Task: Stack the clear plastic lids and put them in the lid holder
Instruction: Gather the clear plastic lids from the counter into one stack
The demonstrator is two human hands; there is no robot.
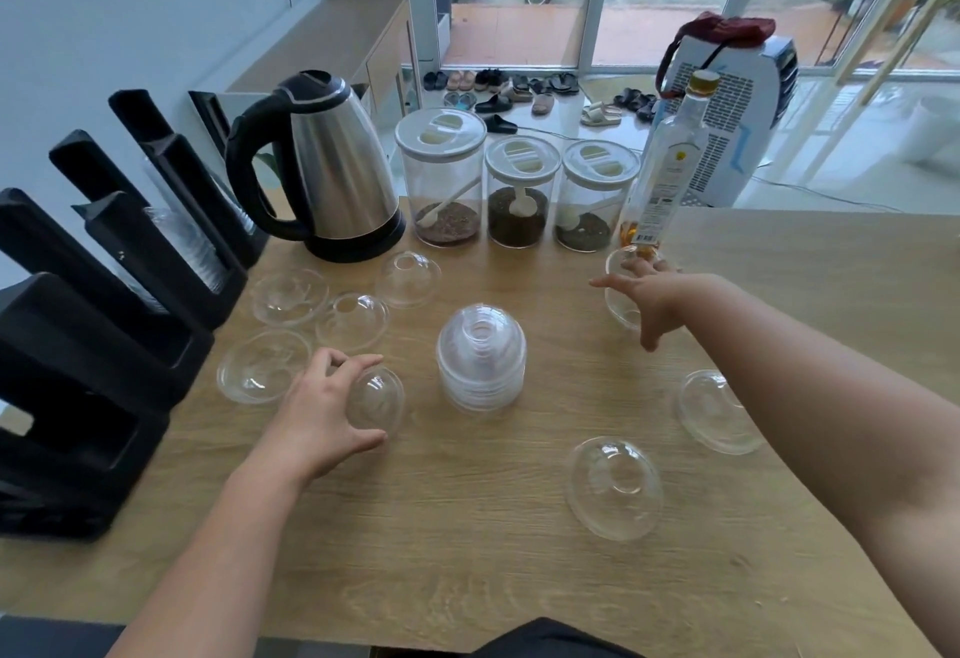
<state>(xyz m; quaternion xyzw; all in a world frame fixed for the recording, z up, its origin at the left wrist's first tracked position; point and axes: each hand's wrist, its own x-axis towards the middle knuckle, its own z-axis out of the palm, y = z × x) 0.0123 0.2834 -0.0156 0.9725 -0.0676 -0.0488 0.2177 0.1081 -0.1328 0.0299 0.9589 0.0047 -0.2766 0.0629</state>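
Note:
A stack of clear dome lids (481,356) stands in the middle of the wooden counter (467,543). My left hand (322,408) grips a single dome lid (379,400) left of the stack, fingers and thumb curled round it. My right hand (654,301) reaches over another lid (621,268) near the bottle, fingers spread on it; the grip is partly hidden. Loose lids lie scattered: several at the left (288,296) (353,321) (262,371) (408,278), one at the front (613,486) and one at the right (719,410). The black lid holder (104,345) stands at the left edge.
A steel kettle (332,164) sits at the back left. Three lidded jars (519,190) and a glass bottle (667,164) line the back edge. The black holder's slots carry stacked clear cups and lids.

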